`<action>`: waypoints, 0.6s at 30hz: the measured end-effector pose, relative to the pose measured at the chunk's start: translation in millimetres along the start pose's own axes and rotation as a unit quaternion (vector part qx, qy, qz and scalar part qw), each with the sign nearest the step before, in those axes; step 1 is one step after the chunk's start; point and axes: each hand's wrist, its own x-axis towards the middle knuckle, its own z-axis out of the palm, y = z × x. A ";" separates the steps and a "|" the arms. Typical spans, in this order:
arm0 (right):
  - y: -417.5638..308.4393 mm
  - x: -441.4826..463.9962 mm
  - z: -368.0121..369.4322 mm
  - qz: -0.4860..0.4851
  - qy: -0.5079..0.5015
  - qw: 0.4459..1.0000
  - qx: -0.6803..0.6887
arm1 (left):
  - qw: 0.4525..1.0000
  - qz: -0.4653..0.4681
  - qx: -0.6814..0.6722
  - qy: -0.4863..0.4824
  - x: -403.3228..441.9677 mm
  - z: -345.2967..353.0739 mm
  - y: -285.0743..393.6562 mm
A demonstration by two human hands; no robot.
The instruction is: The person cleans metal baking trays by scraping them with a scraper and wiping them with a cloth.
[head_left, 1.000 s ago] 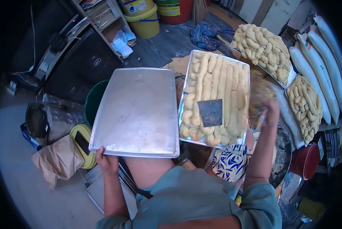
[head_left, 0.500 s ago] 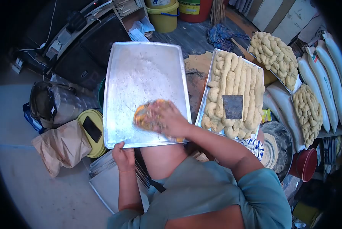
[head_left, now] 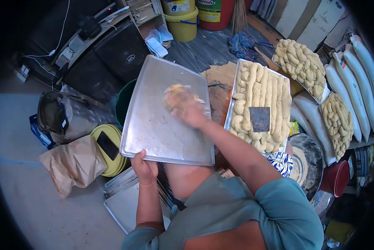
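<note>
A silvery metal baking tray point(head_left: 166, 139) lies tilted over my lap. My left hand point(head_left: 145, 168) grips its near left edge, thumb on top and the fingers hidden underneath. My right hand point(head_left: 190, 111), smeared by motion, presses a crumpled yellow-orange rag point(head_left: 173, 92) onto the upper right part of the tray's surface. The rag is too blurred for its material to be certain. Right of this tray, a second tray holds rolled and twisted dough point(head_left: 258, 85), with a dark square plate point(head_left: 260, 119) lying on the dough.
More twisted dough point(head_left: 301, 62) sits at the back right beside stacked white sacks point(head_left: 353, 87). A dark basin point(head_left: 314, 166) and a red bucket point(head_left: 338, 177) stand right. On the left are a paper bag point(head_left: 72, 164), a phone point(head_left: 107, 145) on a yellow lid, and a green bucket point(head_left: 122, 102).
The rag and my right hand have moved up and slightly right across the tray. The tray has turned and tilted, its near edge shifting right with my left hand.
</note>
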 end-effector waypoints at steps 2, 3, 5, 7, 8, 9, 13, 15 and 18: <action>37.4 13.4 8.5 0.114 0.080 0.990 0.005 | 0.999 0.026 0.020 -0.020 -4.3 9.0 3.1; 29.1 14.1 11.2 0.018 0.054 0.997 0.054 | 0.999 0.022 0.012 -0.033 -2.2 13.0 5.0; -7.5 1.1 14.0 -0.172 -0.003 0.974 0.146 | 0.999 0.005 0.012 -0.046 4.9 24.1 8.3; -116.7 -31.9 -42.5 -0.300 0.007 0.949 0.098 | 0.999 -0.014 0.030 -0.011 8.1 30.8 5.1; -124.1 -24.7 -40.8 -0.288 0.034 0.954 0.077 | 0.999 -0.006 0.034 -0.031 5.8 30.7 7.1; -127.7 -9.2 -42.0 -0.276 0.064 0.957 0.054 | 0.998 0.003 0.038 -0.053 3.0 29.7 13.4; -69.0 99.1 -67.3 -0.048 0.168 0.970 0.166 | 0.990 0.095 0.063 -0.084 -34.9 26.7 51.6; -49.4 111.1 -75.8 0.089 0.217 0.937 0.258 | 0.986 0.057 0.065 -0.144 -49.2 -5.7 75.8; -80.4 97.9 -81.6 -0.048 0.224 0.963 0.139 | 0.984 0.063 0.059 -0.155 -45.8 -7.4 86.0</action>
